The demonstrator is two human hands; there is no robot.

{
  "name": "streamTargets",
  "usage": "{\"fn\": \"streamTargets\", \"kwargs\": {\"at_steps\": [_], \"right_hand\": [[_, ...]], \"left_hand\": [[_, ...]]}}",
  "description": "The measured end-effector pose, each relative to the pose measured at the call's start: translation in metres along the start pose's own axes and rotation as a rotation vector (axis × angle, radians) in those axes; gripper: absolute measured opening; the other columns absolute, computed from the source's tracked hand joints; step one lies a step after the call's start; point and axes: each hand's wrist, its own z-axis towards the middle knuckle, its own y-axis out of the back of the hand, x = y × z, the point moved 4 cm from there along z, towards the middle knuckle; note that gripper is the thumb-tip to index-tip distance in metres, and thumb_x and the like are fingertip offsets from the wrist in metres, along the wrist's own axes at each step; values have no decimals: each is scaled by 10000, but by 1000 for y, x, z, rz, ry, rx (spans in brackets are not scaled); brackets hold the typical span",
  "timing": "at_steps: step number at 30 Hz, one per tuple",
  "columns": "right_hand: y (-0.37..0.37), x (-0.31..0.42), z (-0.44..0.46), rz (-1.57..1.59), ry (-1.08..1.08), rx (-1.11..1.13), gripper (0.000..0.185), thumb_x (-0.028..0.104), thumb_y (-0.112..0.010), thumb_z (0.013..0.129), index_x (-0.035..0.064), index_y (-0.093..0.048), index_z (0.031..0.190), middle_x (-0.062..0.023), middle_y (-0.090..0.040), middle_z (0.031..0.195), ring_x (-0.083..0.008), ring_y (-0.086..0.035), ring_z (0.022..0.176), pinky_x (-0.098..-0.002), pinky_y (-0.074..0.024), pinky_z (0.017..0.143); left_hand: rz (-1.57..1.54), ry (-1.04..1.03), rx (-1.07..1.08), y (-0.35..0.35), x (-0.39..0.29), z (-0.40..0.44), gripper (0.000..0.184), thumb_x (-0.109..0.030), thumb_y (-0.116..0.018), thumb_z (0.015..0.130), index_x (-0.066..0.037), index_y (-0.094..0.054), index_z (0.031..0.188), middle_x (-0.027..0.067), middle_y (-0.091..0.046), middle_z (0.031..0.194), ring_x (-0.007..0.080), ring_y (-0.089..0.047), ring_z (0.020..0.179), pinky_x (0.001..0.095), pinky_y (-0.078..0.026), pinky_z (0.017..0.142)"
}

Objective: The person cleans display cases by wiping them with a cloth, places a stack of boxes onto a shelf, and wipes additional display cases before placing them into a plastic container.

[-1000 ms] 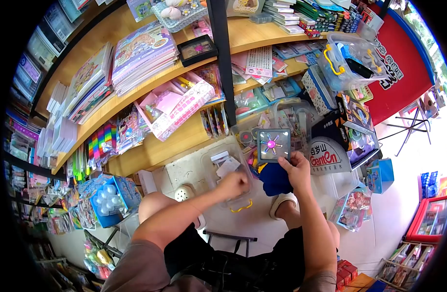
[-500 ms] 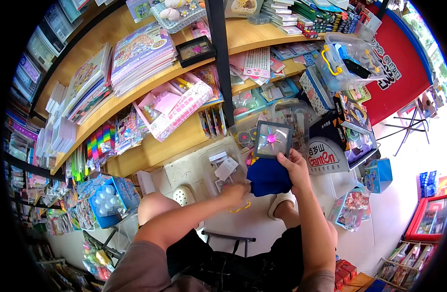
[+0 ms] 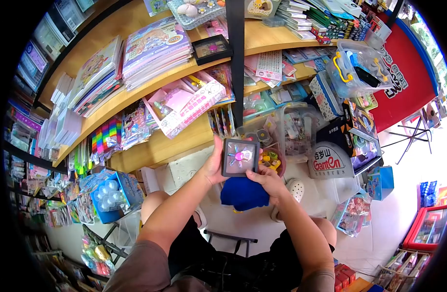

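Observation:
A square dark-framed case with a clear front shows a pink-centred spinner inside. It is upright between my hands. My left hand grips its left edge, thumb up along the side. My right hand holds the lower right corner, with the thumb on the frame. A dark blue cloth hangs just under the case, below my right hand; which fingers hold it is hidden. Behind the case, a round tub with yellow items is partly covered by my right hand.
A similar black case lies on the wooden shelf beside stacked books. A pink box sits below. Right of my hands are a clear bin, a Ganten carton and a yellow-handled tub. A folding stool stands between my legs.
My left hand has risen from the low clear container to the case's left edge. The case and blue cloth have moved left and down with my right hand. The view has shifted slightly.

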Motion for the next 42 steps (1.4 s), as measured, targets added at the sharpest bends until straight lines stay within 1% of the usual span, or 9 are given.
{"fn": "streamTargets", "kwargs": {"at_steps": [7, 14, 16, 21, 24, 26, 31, 37, 42], "right_hand": [[-1, 14, 12, -262, -33, -119, 451, 388, -695, 819, 1, -605, 1031, -29, -608, 895, -104, -554, 748, -233, -458, 682], [28, 45, 21, -55, 214, -330, 241, 234, -666, 846, 25, -608, 951, -44, -624, 865, -121, -589, 748, -252, -481, 669], [21, 62, 16, 132, 348, -317, 158, 132, -645, 847, 21, -590, 945, -51, -623, 869, -143, -606, 773, -284, -513, 712], [-18, 82, 5, 246, 530, -90, 348, 83, -633, 839, 26, -499, 1155, -93, -586, 1035, -177, -591, 925, -323, -503, 802], [-45, 55, 12, -591, 700, -1, 481, 146, -702, 768, 89, -480, 1191, -90, -515, 1163, -227, -535, 956, -354, -459, 836], [-67, 29, 17, -1362, 1029, -96, 510, 211, -728, 736, 131, -483, 1177, -122, -461, 1217, -312, -461, 1044, -404, -390, 906], [-66, 17, 27, -1160, 948, -254, 476, 260, -720, 742, 119, -476, 1126, -201, -426, 1207, -378, -393, 1110, -451, -325, 959], [-37, 13, 51, -706, 714, -352, 398, 239, -667, 801, 46, -447, 1070, -233, -432, 1147, -378, -429, 1083, -424, -356, 935], [-18, 31, 49, -687, 509, -587, 389, 271, -550, 899, -48, -456, 1101, -239, -587, 963, -375, -580, 894, -392, -443, 819]], "left_hand": [[-169, -6, -111, 15, -15, -11, 1042, -819, -219, 738, 7, -356, 1357, 241, -473, 1295, 366, -481, 1197, 489, -368, 1024], [-6, -65, -88, 37, -22, -28, 861, -752, -319, 781, -146, -333, 1392, 160, -542, 1225, 297, -559, 1098, 499, -477, 887], [235, -66, -80, 37, -20, -34, 840, -479, -673, 783, -194, -235, 1440, 163, -430, 1329, 260, -477, 1191, 462, -462, 902], [1111, -124, -229, 30, -16, -38, 968, -247, -783, 707, -178, -179, 1461, 165, -286, 1418, 286, -349, 1278, 339, -342, 1034], [1234, -260, -266, 26, -13, -36, 895, -108, -756, 712, -105, -231, 1437, 117, -328, 1406, 214, -406, 1235, 322, -392, 984], [1116, -45, -187, 41, -1, -33, 672, -67, -695, 735, -70, -380, 1329, 103, -463, 1278, 202, -455, 1183, 345, -395, 977], [1178, -184, -174, 23, -12, -34, 505, -47, -651, 745, -49, -463, 1214, 76, -541, 1159, 183, -499, 1110, 341, -438, 908], [1603, -17, -299, 1, -8, -35, 774, -182, -770, 659, -7, -362, 1293, 178, -437, 1241, 304, -440, 1187, 383, -369, 998], [1485, -162, -167, -1, 17, -38, 1140, -285, -837, 587, -2, -120, 1427, 222, -281, 1365, 366, -291, 1290, 404, -253, 1077]]}}
